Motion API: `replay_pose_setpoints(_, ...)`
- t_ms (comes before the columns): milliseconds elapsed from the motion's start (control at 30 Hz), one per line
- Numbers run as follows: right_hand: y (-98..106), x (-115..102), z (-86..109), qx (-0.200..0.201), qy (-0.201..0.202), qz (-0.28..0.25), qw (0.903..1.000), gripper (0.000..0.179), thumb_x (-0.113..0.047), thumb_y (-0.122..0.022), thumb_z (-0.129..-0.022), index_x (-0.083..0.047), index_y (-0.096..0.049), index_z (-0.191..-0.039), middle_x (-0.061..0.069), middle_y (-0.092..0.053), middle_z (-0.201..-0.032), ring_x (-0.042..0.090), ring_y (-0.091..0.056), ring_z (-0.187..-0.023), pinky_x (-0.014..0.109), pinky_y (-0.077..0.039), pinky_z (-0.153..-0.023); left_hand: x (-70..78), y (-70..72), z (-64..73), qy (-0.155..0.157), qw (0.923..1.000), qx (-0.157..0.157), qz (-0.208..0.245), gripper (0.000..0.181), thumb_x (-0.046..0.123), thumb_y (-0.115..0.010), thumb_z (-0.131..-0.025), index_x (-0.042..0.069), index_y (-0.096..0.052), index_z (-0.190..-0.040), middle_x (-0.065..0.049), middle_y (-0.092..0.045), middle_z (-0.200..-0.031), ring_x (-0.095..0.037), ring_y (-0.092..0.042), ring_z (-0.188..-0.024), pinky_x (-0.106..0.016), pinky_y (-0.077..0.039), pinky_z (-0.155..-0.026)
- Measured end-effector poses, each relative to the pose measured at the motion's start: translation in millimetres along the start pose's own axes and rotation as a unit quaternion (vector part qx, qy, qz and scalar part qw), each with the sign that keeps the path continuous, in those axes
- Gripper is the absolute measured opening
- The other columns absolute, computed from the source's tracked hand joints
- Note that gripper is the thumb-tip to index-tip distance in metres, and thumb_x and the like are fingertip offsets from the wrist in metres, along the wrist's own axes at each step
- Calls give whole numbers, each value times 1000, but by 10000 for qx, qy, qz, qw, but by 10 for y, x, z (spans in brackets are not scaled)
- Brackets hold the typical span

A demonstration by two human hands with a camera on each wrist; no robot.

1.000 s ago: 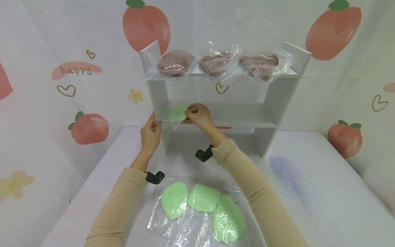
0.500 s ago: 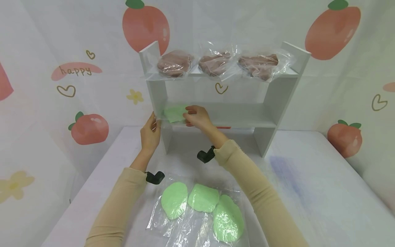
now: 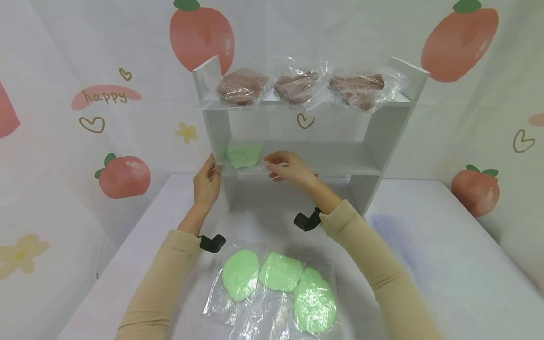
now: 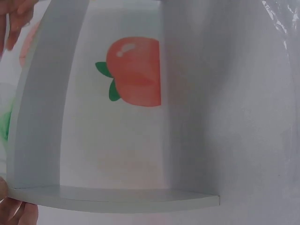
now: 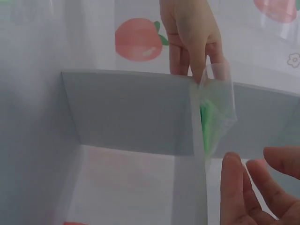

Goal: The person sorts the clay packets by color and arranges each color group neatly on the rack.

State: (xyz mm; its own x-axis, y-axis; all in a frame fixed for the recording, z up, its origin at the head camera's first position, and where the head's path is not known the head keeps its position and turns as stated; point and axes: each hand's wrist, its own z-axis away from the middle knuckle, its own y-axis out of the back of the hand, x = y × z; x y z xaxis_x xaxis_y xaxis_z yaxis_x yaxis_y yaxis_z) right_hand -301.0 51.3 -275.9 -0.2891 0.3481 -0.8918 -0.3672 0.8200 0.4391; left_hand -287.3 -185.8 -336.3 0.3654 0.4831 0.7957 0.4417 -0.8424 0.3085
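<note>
A clear plastic bag with a flat pale green piece (image 3: 244,156) in it lies at the left end of the middle board of a white shelf unit (image 3: 335,158). My left hand (image 3: 207,187) grips the unit's left side panel, its fingers along the outside and its thumb by the front edge, where a corner of the clear bag (image 5: 221,93) reaches. Just right of the green piece is my right hand (image 3: 294,170). Its fingers are spread apart and hold nothing, as the right wrist view shows, with the fingertips (image 5: 232,164) a little away from the bag.
Three bagged brown lumps (image 3: 242,88) lie along the top board. On the table in front, three more bagged green pieces (image 3: 241,275) lie side by side, their bags overlapping. A white cloth backdrop with printed fruit (image 3: 201,40) hangs behind the unit.
The green piece's bag has shifted slightly left and now lies on the middle board. My right hand has let go of it and moved right. The left hand stays at the panel.
</note>
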Motion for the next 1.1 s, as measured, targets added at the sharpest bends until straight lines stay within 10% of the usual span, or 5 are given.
replay_pose_setpoints(700, 367, 452, 820, -1073, 107, 750, 9913, 36, -22, -58, -92, -6, -56, -124, 15, -62, -114, 16, -63, -84, 33, -55, -80, 19, 44, -13, 265, 9994, -148, -137, 45, 0, -44, -94, 2, -42, -138, -21, -47, -138, -37, -54, -121, -47, -50, -99)
replay_pose_setpoints(1100, 426, 798, 1167, -1860, 255, 969, 9774, 43, -22, -63, -89, -7, -53, -128, 17, -61, -118, 24, -64, -104, 34, -53, -91, -26, 25, -27, 201, 9996, -173, 34, 47, 0, -42, -93, 5, -42, -139, -21, -45, -140, -38, -52, -122, -47, -49, -99)
